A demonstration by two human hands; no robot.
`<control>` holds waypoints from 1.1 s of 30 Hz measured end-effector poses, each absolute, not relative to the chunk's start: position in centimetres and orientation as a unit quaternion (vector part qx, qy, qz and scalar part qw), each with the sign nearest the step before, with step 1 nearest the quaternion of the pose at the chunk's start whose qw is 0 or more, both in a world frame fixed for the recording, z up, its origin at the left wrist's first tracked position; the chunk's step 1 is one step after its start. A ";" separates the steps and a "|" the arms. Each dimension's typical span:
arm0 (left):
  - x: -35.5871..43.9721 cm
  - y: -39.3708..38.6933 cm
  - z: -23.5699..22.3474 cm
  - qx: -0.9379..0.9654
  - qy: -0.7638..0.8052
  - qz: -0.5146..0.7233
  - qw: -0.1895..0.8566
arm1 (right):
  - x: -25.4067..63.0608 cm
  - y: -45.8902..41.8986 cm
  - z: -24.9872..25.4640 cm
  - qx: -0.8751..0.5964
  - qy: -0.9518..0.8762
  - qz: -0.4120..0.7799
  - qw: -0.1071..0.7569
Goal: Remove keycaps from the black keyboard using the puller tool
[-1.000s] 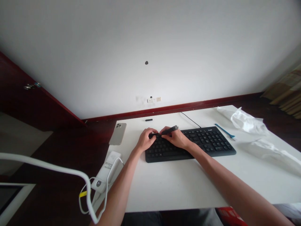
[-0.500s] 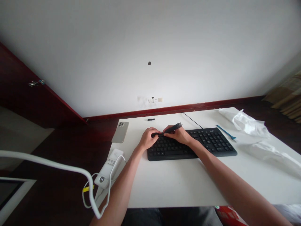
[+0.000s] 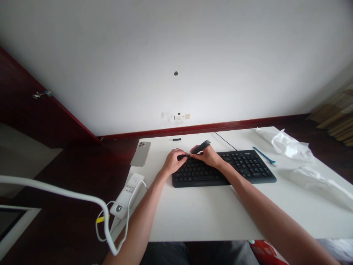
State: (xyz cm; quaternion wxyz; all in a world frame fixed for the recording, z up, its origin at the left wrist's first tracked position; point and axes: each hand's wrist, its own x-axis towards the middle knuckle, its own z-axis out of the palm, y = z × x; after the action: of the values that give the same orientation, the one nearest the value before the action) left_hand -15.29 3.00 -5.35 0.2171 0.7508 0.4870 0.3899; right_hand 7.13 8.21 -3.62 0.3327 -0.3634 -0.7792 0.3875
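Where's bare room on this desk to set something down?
Bare desktop lies before the keyboard, between your left forearm and right forearm. Another strip runs behind it, beside the phone. Left hand and right hand, holding a black pen-shaped object, crowd the keys.

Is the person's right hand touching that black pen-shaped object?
Touching: the head view shows the right hand closed around the black pen-shaped object, its fingers against it.
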 end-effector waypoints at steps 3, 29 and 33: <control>-15.3 3.0 -5.3 0.748 0.486 0.394 0.223 | 7.1 8.3 -3.7 -0.365 -0.779 0.385 0.334; -15.3 3.4 -6.2 0.732 0.505 0.398 0.226 | 5.8 7.8 -2.2 -0.346 -0.830 0.341 0.275; -15.3 3.5 -6.2 0.726 0.514 0.395 0.229 | 5.5 8.8 -2.1 -0.323 -0.846 0.341 0.254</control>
State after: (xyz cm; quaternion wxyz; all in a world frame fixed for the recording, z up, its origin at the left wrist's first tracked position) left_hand -15.29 3.45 -6.16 0.2287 0.7263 0.5141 0.3947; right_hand 5.47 8.78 -2.10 0.2541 -0.3228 -0.8456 0.3408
